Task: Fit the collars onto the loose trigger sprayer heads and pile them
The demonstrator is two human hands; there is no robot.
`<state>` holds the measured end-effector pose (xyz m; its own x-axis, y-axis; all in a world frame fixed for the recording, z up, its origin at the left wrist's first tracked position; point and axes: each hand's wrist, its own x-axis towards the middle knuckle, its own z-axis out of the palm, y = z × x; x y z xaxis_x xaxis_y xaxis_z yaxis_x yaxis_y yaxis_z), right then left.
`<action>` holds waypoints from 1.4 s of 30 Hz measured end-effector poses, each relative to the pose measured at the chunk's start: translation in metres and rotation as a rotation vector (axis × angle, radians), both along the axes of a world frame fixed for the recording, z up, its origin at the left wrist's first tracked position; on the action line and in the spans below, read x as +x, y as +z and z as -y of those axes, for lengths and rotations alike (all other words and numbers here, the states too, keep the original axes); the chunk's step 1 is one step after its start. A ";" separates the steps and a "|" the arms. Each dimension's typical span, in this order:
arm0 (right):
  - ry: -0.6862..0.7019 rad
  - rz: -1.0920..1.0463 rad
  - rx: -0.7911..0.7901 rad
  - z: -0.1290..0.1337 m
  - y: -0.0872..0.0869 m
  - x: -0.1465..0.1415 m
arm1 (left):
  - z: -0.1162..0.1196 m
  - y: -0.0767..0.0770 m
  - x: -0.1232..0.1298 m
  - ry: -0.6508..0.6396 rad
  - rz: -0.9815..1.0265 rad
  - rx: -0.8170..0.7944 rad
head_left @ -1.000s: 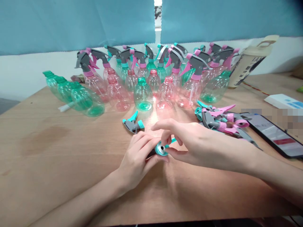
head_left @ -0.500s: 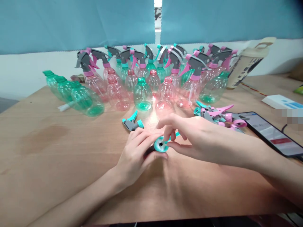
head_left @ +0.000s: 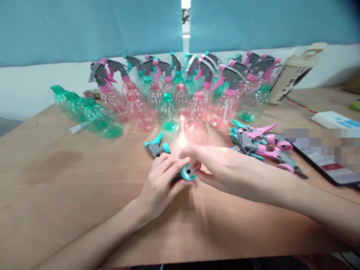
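Right rear of the brown wooden worktop (head_left: 98,210): cream cylindrical bottle with looped handle and dark lettering (head_left: 294,77), leaning right. A thin red-and-yellow cord (head_left: 302,105) runs from near its base towards a white box with blue print (head_left: 332,119). Black-edged smartphone (head_left: 320,157) lies nearer, partly pixelated. Smooth blue sheet (head_left: 84,30) spans the background.

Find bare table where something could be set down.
Bare wood lies left of the left hand, in front of the leftmost green bottles, and between the forearms along the near edge. Bottles crowd the back; loose spray heads and a phone, the right.
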<state>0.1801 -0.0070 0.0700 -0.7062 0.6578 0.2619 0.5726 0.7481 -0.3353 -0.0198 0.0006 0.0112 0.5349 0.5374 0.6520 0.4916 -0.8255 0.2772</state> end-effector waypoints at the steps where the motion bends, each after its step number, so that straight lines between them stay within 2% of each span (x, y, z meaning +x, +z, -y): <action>1: 0.003 -0.020 -0.001 0.000 -0.002 -0.001 | 0.000 -0.001 0.000 0.005 0.004 -0.002; 6: 0.043 -0.072 -0.110 -0.002 -0.004 -0.005 | 0.002 -0.003 0.004 -0.011 -0.001 -0.016; 9: 0.039 -0.060 -0.156 -0.003 0.005 -0.002 | 0.002 -0.001 0.008 -0.009 0.002 -0.043; 13: 0.028 -0.093 -0.108 0.003 0.023 0.011 | 0.002 -0.002 0.008 0.034 -0.018 -0.119; 17: -0.112 -0.180 -0.089 0.019 0.031 0.044 | 0.003 -0.005 0.004 0.063 -0.036 -0.219; 21: -0.311 -0.213 -0.188 0.039 0.020 0.091 | 0.003 -0.002 0.013 0.065 -0.058 -0.228; 26: -0.388 -0.251 -0.244 0.066 0.001 0.135 | -0.009 0.017 0.050 0.063 0.012 -0.117; 30: -0.450 -0.237 -0.247 0.083 -0.001 0.149 | -0.028 0.036 0.100 0.047 0.161 -0.025; 32: -0.499 -0.223 -0.205 0.088 0.001 0.153 | -0.038 0.040 0.127 0.020 0.208 0.012; 34: -0.533 -0.213 -0.144 0.091 0.002 0.157 | -0.046 0.036 0.150 -0.020 0.223 0.047; 37: -0.535 -0.199 -0.065 0.093 0.001 0.163 | -0.054 0.022 0.172 -0.086 0.005 0.028; 39: -0.531 -0.184 -0.040 0.093 -0.003 0.167 | -0.056 0.012 0.176 -0.148 -0.154 0.005; 42: -0.531 -0.159 -0.017 0.088 -0.012 0.170 | -0.055 0.005 0.173 -0.200 -0.235 -0.008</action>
